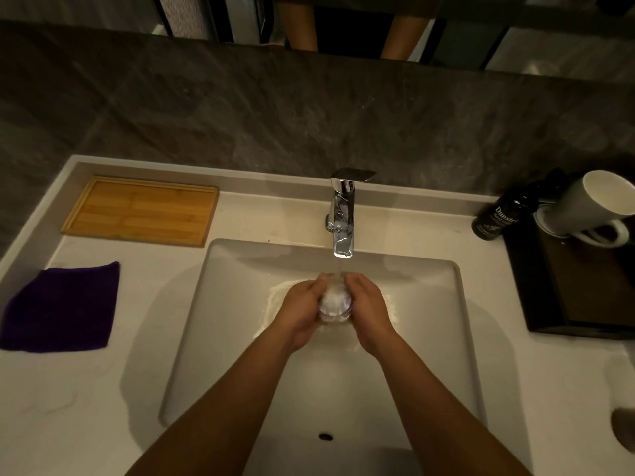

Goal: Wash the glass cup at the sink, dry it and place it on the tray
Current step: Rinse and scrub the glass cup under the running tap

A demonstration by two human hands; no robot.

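Observation:
A clear glass cup [334, 302] sits between my two hands over the white sink basin [223, 321], directly under the chrome faucet [343, 214]. Water runs from the spout into the cup and splashes white around it. My left hand [302, 310] wraps the cup's left side and my right hand [369, 309] wraps its right side. A bamboo tray [141, 211] lies flat at the back left of the counter. A purple cloth [60, 309] lies folded on the counter left of the basin.
A black tray [584, 290] stands at the right with a white mug [591, 204] on a saucer and a dark bottle [498, 216] beside it. A dark stone wall rises behind the counter. The overflow hole [325, 436] shows in the basin's near wall.

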